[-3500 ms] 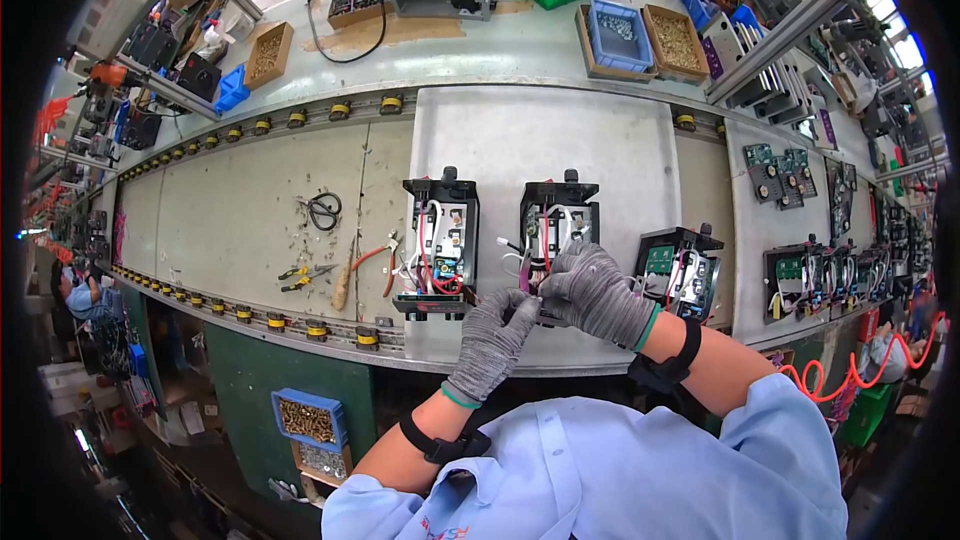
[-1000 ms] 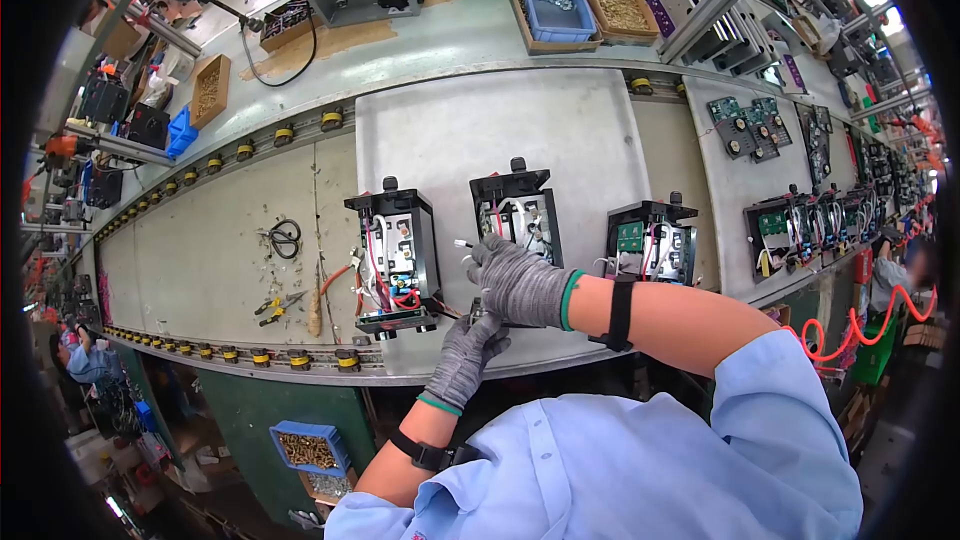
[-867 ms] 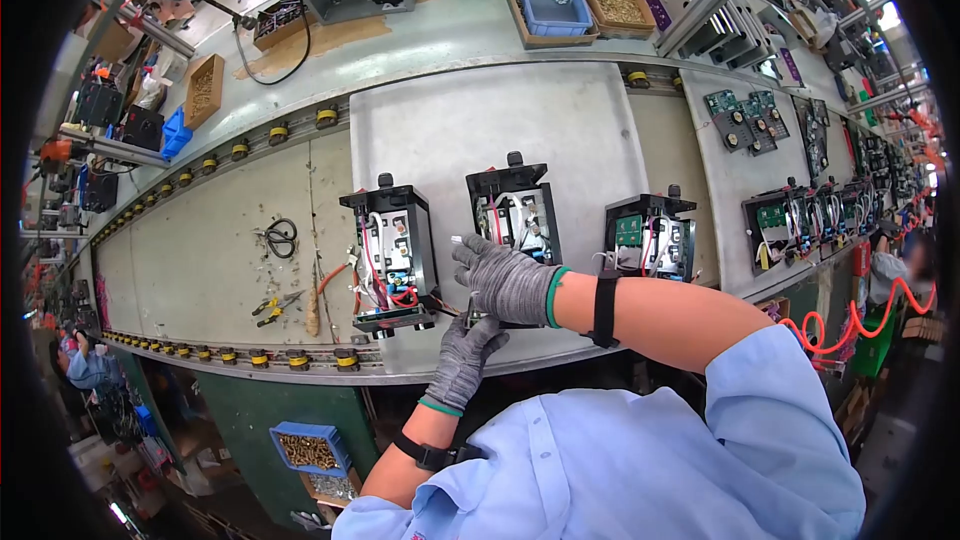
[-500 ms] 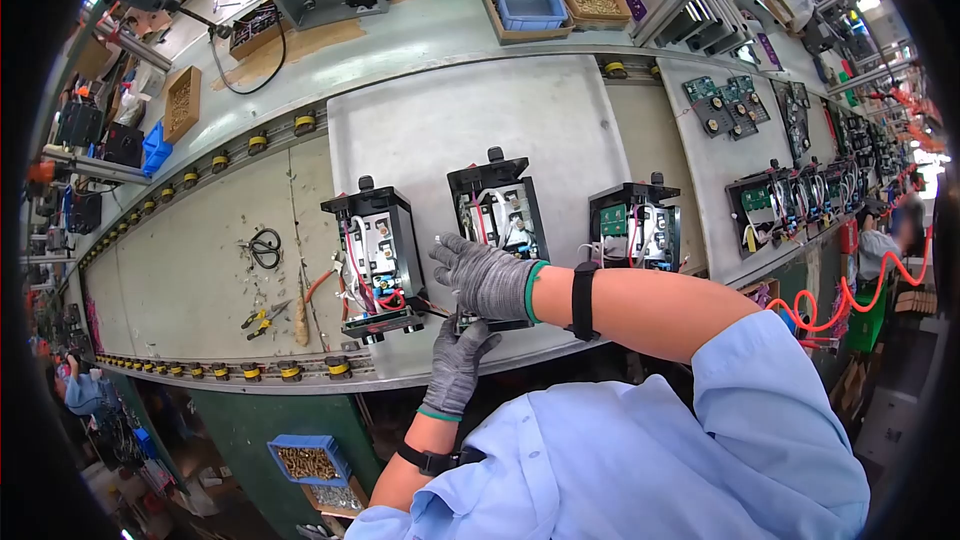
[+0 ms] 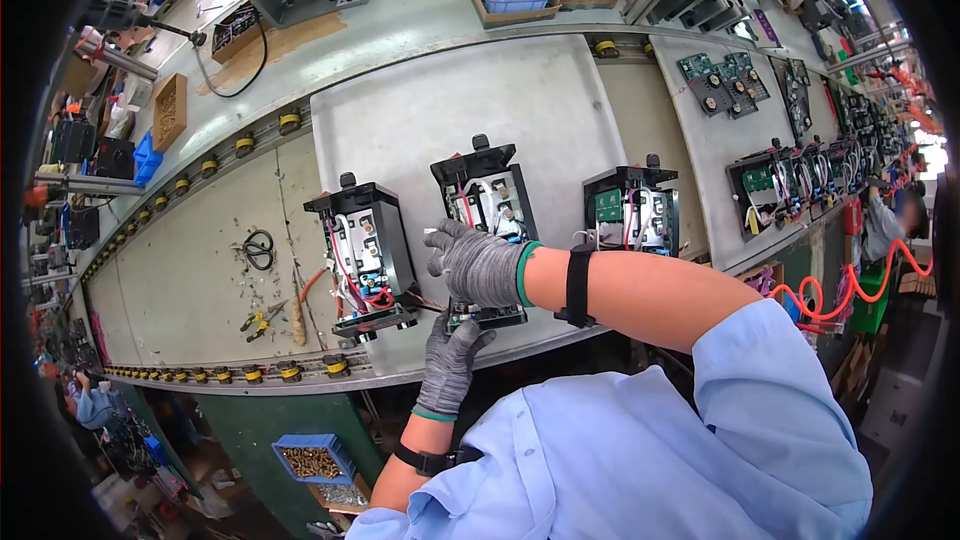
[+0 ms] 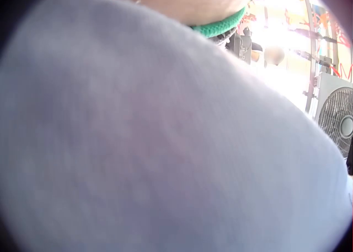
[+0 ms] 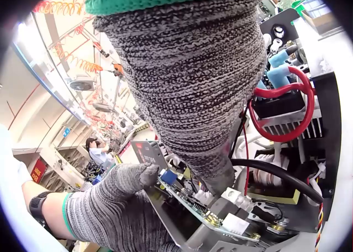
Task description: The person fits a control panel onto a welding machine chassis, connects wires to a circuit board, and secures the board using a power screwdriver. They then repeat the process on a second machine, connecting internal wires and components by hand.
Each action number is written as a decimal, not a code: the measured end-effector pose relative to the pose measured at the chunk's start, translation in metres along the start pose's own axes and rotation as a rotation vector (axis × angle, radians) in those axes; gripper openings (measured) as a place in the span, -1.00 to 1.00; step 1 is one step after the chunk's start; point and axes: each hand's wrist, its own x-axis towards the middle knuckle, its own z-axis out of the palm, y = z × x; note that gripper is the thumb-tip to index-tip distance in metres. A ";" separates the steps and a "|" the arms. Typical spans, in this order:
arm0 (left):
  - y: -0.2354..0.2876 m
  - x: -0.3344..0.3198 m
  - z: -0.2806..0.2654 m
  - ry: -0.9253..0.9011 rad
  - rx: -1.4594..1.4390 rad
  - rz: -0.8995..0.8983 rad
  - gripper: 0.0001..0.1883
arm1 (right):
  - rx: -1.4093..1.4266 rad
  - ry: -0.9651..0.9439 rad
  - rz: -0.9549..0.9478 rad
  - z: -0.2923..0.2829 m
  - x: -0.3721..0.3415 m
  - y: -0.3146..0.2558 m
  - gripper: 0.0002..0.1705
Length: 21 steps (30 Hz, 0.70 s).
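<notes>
The middle black-cased electronic unit [image 5: 492, 190] lies with its wired inside facing up. At its near end my gloved left hand [image 5: 448, 365] grips the front panel [image 7: 168, 216], thumb over the edge of the attached circuit board [image 7: 193, 203]. My gloved right hand [image 5: 480, 265] is over the near half of the unit, fingers reaching down to the board's inner side. In the right wrist view, the hand itself hides most of its fingertips; I cannot tell what they hold. A white plug [image 5: 431, 231] shows beyond its fingers. Clothing fills most of the left wrist view.
Similar units stand to the left [image 5: 365, 250] and right [image 5: 632, 208]. Pliers [image 5: 264, 321] and scissors [image 5: 258, 249] lie farther left among scraps. Parts bins [image 5: 512, 2] stand behind the roller track. Circuit boards [image 5: 722, 85] lie on the right-hand plate.
My right hand has gone from beside the left hand at the front panel to over the unit's near half. My left hand stays at the panel while the head view shifts.
</notes>
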 end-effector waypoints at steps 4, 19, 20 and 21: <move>0.000 -0.001 0.000 -0.012 0.000 0.004 -0.17 | -0.021 0.034 -0.021 -0.003 -0.006 0.000 -0.75; 0.002 -0.003 0.001 -0.021 -0.041 0.016 -0.16 | 0.008 0.044 0.030 0.005 0.000 -0.001 -0.77; 0.002 -0.003 0.002 -0.020 -0.040 0.016 -0.17 | -0.019 0.046 0.022 0.005 0.000 -0.001 -0.78; 0.002 -0.003 0.002 -0.019 -0.041 0.017 -0.17 | -0.020 0.046 0.021 0.004 -0.001 -0.001 -0.78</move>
